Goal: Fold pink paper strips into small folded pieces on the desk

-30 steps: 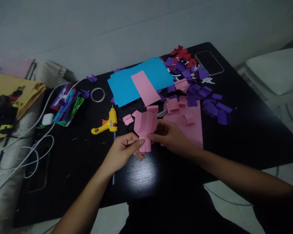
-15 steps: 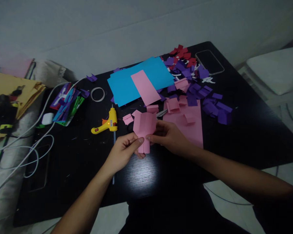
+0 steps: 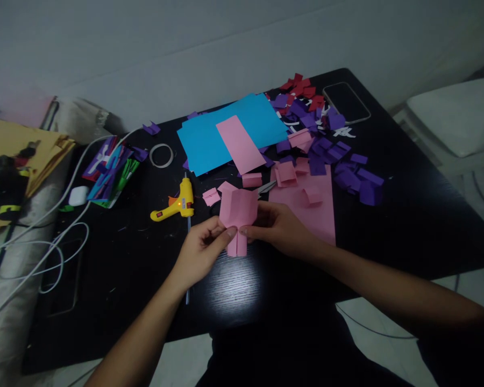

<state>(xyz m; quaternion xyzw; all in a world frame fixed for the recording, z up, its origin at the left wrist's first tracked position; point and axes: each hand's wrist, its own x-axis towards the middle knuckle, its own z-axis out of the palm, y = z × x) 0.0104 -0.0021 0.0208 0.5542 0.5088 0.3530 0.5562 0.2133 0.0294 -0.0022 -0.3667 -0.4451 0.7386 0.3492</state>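
Between my two hands is a folded piece of pink paper (image 3: 239,207), held above the black table. Its top part flares wide, and its lower edges fold inward to a seam down the middle. My left hand (image 3: 201,244) pinches the left edge, thumb on the front. From the other side my right hand (image 3: 280,228) grips the paper, its thumb near the left thumb at the seam. Most fingers of both hands are hidden behind the paper. Just beyond it lie scissors (image 3: 267,187), partly covered, and small folded pink pieces (image 3: 212,196).
A yellow glue gun (image 3: 179,203) with a glue stick lies left of my hands. Behind are blue sheets (image 3: 201,148) under a pink strip (image 3: 240,142). Purple scraps (image 3: 349,177) and a pink sheet (image 3: 325,215) lie to the right. A tape roll (image 3: 161,156) and white cables (image 3: 70,258) are leftward.
The fingers of my left hand that showed beneath the paper's lower end are now out of sight. Both thumbs press closer together at the seam, and the paper has dipped slightly.
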